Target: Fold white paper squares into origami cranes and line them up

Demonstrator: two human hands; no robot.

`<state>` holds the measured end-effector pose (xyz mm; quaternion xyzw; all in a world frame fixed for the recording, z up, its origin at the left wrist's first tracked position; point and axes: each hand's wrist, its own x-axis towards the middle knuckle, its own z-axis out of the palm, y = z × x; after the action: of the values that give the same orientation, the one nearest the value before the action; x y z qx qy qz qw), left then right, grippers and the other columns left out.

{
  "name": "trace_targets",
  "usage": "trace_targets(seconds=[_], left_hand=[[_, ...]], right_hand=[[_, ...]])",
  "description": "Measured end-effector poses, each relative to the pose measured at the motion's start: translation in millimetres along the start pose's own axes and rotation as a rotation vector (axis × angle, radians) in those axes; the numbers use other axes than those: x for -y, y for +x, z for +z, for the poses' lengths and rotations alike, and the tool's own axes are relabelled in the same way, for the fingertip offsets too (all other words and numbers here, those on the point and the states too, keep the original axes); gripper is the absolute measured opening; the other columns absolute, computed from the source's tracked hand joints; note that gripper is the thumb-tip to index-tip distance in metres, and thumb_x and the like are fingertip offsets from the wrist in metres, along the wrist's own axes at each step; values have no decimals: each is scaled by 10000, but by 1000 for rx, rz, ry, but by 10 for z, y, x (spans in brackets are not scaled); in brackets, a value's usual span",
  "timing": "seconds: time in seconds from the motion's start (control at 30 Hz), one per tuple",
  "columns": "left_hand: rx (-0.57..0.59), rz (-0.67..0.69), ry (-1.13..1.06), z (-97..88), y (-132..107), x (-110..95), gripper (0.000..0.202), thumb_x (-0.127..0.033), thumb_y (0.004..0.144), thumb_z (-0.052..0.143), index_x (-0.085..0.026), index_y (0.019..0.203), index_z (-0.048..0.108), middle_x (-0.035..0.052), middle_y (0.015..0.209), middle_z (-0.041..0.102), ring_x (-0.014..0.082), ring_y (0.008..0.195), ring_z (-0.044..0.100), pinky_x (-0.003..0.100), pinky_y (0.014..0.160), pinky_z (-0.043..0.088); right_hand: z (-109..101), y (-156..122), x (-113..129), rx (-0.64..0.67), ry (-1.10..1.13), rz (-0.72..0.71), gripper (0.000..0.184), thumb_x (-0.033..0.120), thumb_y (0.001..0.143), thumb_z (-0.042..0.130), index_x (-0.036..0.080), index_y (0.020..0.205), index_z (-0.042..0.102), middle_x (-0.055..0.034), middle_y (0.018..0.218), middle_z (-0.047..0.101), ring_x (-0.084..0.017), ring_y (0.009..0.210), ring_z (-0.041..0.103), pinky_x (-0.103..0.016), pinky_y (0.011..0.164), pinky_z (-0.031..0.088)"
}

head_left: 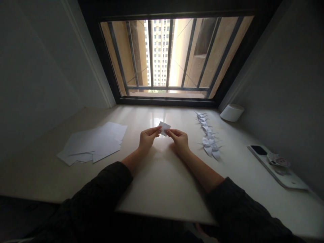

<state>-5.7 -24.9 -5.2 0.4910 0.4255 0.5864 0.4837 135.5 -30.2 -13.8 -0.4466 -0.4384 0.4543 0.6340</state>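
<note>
A small folded square of white paper [165, 126] is held up between both hands above the pale sill. My left hand [147, 137] pinches its left corner between thumb and fingers. On the opposite side, my right hand [180, 138] grips the lower right edge the same way. To the right of my hands stands a row of several folded paper cranes [209, 141], with thin pointed ends. Over on the left lies a loose stack of white paper sheets [96, 141], overlapping at angles.
A phone [272, 168] with a round grip on its back lies at the right by the wall. Behind it, a white cylindrical object [232, 112] rests in the corner. The barred window [167, 100] closes off the back. The sill's front edge [162, 216] is near my body.
</note>
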Motion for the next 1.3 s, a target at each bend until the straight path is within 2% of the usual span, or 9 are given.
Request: trace_targets(seconds=[0.37,0.63,1.1,1.3], left_hand=[[2,34,16,14,-29,-20,333,-342,643,741,-181,933,724,74,920,721,191,812,644,335,734,519],[-2,49,31,9,-30,-2,341,-359,654,732,-181,946,720,75,930,720,187,809,642,333,732,518],[0,56,52,16,-38,-8,352,-382,647,731,-176,931,721,74,906,721,187,791,639,341,737,513],[26,80,69,2,-43,-28,407,-402,647,734,-158,955,628,59,773,719,160,691,646,289,673,494]], right_hand=[[3,7,-23,-21,22,26,358,430,538,785,159,762,720,-63,714,711,-159,618,609,-323,647,507],[15,2,-12,2,136,4,323,338,526,816,179,745,639,-21,637,703,-162,607,646,-309,646,507],[1,17,-37,1,67,-1,373,427,521,795,184,740,615,-26,636,693,-182,624,652,-334,656,518],[3,28,-39,-22,67,-10,411,453,496,801,198,637,512,9,573,646,-162,567,623,-315,619,508]])
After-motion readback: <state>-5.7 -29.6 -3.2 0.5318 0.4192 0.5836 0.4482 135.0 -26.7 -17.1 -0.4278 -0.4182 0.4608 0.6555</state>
